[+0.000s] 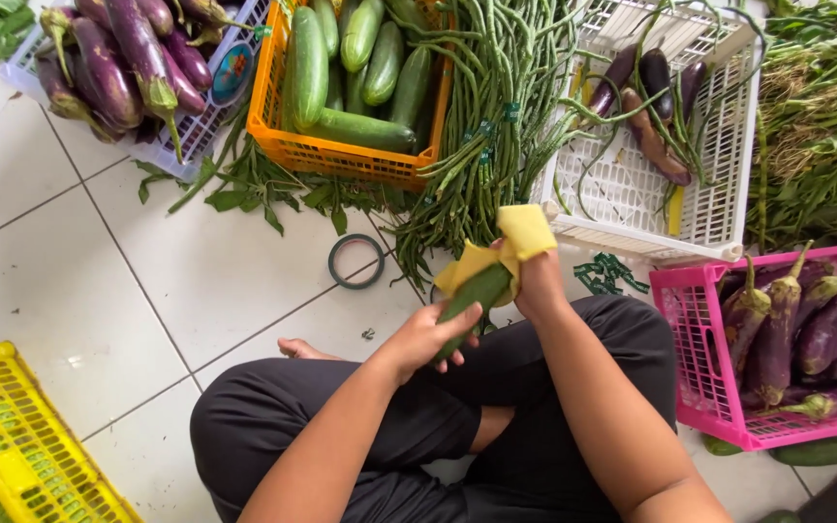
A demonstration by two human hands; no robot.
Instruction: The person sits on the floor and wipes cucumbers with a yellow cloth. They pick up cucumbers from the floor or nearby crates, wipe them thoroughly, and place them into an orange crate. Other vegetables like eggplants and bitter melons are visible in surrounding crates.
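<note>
My left hand (430,336) grips the lower end of a green cucumber (473,298) held over my lap. My right hand (535,278) holds a yellow cloth (508,246) wrapped around the cucumber's upper end. I sit cross-legged in black trousers on white floor tiles.
An orange crate of cucumbers (341,155) and a pile of long beans (496,107) lie ahead. A white crate (632,194) holds a few aubergines. A pink crate (699,339) of aubergines stands at my right, a yellow crate (21,436) at my left. A tape ring (356,261) lies on the floor.
</note>
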